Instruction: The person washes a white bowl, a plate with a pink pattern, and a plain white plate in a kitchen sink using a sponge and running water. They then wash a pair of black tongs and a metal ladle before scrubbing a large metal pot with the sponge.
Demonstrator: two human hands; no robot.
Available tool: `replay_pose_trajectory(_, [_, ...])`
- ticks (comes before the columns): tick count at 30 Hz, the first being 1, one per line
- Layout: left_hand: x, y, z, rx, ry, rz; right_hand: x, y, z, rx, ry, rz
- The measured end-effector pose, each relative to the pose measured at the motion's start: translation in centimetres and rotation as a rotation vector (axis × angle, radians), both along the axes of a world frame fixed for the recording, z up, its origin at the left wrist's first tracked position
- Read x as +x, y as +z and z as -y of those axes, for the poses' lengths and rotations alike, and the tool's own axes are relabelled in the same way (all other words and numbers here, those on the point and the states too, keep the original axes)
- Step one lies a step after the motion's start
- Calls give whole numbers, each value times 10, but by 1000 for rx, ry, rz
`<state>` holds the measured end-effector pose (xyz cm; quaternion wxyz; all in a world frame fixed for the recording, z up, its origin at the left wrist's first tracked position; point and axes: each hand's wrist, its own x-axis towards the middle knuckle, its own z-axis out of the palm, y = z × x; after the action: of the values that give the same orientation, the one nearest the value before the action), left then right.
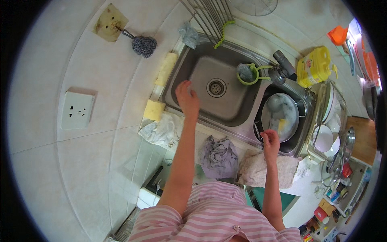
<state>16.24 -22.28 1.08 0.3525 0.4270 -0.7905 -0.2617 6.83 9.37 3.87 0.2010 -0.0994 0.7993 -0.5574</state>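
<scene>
My left hand [188,99] is over the near left part of the large steel sink basin [239,116], its fingers loosely curled and apart. I see nothing held in it. My right hand [271,139] is at the near left rim of a metal pot [297,121], beside the pot's side handle [257,130]. Whether its fingers grip that handle cannot be made out. Foamy water fills the pot, with a yellow sponge [281,124] in it. The pot sits inside the small basin [291,147].
A green strainer [257,74] holding a clear plastic bag hangs near the faucet [279,72]. Yellow detergent jug [314,66] stands behind. Bowls [323,138] fill a rack at right. Cloths [219,157] and a folded towel [252,169] line the front edge; a sponge [154,110] lies left.
</scene>
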Motion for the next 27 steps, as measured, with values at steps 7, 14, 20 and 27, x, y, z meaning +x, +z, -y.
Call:
replay_pose_trajectory(7, [29, -15, 73, -146, 50, 230, 17, 7, 82, 28, 246, 4])
replay_pose_trajectory(14, [36, -19, 70, -94, -28, 349, 30, 3, 149, -15, 390, 41])
replay_pose_trajectory(20, [41, -10, 71, -45, -35, 310, 41, -1, 178, 70, 462, 15])
replay_pose_trajectory(27, [31, 5, 78, -182, -22, 349, 42, -8, 180, 32, 476, 43])
